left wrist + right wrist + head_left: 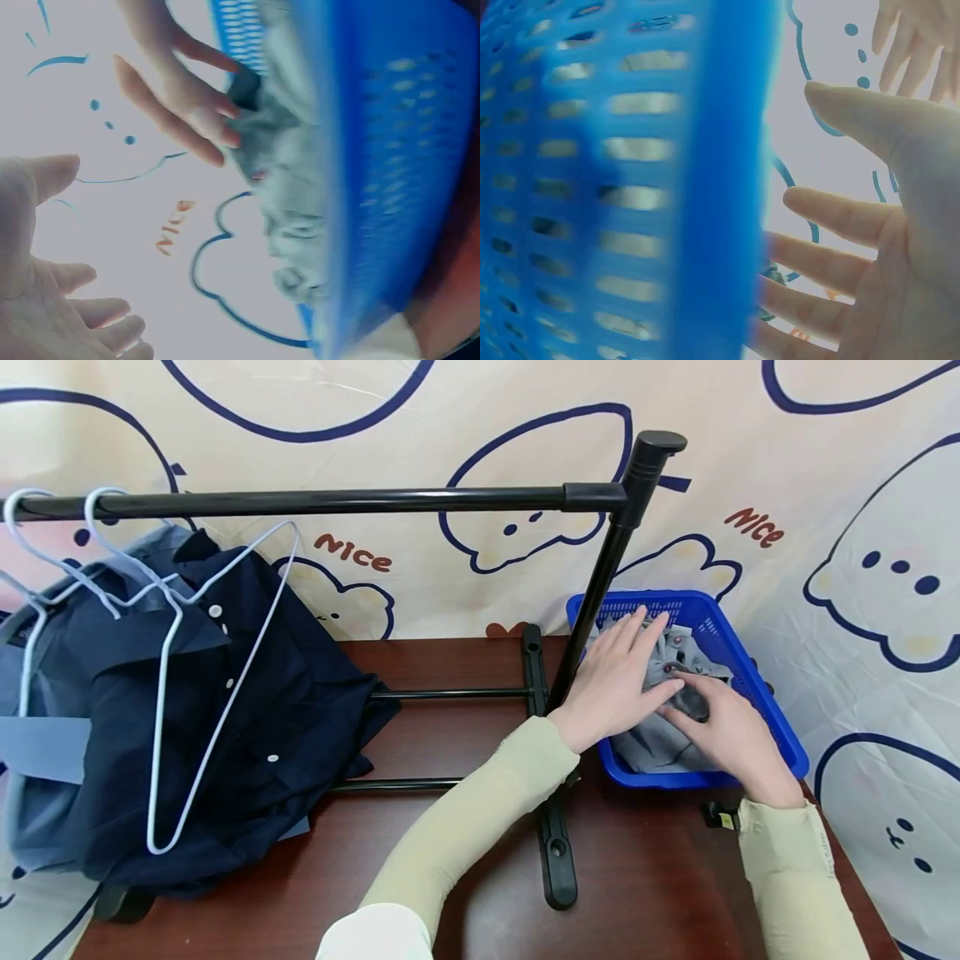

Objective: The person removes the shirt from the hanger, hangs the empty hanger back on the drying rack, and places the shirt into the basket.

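A blue plastic basket (765,710) at the table's right holds crumpled grey clothing (652,747) with small buttons. Over its left side reaches my left hand (611,681), fingers straight and thumb spread. My right hand (731,731) comes over the front right of the basket, its fingertips right at a darker fold of the cloth. In the left wrist view the left palm (52,292) faces the basket, apart from the cloth, while the right hand's fingers (214,124) overlap the cloth's edge. The right wrist view has the right hand (870,240) with loosely extended fingers, holding nothing.
A black garment rack (375,502) stands on the brown table (637,860), its upright and foot (557,852) beside the basket. Navy and grey-blue shirts (225,693) hang at left with pale blue hangers (156,727). A small black object (718,816) lies before the basket.
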`<state>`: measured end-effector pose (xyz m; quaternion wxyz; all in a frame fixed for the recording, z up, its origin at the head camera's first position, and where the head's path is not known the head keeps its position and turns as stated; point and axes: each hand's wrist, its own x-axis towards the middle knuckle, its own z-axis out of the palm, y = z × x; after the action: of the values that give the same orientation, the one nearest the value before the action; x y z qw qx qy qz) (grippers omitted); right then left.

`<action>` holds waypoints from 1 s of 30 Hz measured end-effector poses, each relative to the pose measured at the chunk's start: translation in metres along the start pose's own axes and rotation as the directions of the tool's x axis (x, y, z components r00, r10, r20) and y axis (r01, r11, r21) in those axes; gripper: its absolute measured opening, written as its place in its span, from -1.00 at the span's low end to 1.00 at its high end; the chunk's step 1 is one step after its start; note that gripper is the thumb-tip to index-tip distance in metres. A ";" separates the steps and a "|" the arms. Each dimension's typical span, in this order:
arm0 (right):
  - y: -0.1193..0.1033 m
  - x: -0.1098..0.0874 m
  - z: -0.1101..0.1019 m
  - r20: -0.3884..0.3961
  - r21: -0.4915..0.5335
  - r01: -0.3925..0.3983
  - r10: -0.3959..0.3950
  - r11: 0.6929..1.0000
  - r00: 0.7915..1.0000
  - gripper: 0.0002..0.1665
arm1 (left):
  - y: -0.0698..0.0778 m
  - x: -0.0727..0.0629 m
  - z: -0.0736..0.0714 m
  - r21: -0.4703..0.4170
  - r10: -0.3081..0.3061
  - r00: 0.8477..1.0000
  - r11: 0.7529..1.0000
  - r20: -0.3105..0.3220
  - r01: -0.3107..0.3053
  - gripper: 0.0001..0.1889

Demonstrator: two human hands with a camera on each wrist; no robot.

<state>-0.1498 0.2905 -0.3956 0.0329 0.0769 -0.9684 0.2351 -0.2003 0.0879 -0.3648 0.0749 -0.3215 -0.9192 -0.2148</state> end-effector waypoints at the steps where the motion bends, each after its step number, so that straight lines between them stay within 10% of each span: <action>1: 0.000 0.000 -0.002 -0.018 0.007 0.005 -0.005 1.000 1.000 -0.11 | 0.002 -0.002 -0.005 -0.007 0.021 1.000 1.000 -0.010 -0.021 -0.13; 15: -0.014 -0.003 -0.009 -0.204 0.102 0.072 -0.050 0.992 0.978 -0.15 | 0.008 -0.028 -0.045 -0.122 0.151 0.983 0.979 -0.103 -0.163 -0.14; 30: -0.043 -0.008 -0.005 -0.277 0.223 0.145 -0.080 0.964 0.957 -0.14 | -0.001 -0.072 -0.073 -0.242 0.217 0.921 0.922 -0.323 -0.302 -0.24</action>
<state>-0.1348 0.2562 -0.3729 0.1663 0.1032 -0.9135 0.3567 -0.1448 0.0143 -0.3196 0.1893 -0.4139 -0.8059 -0.3786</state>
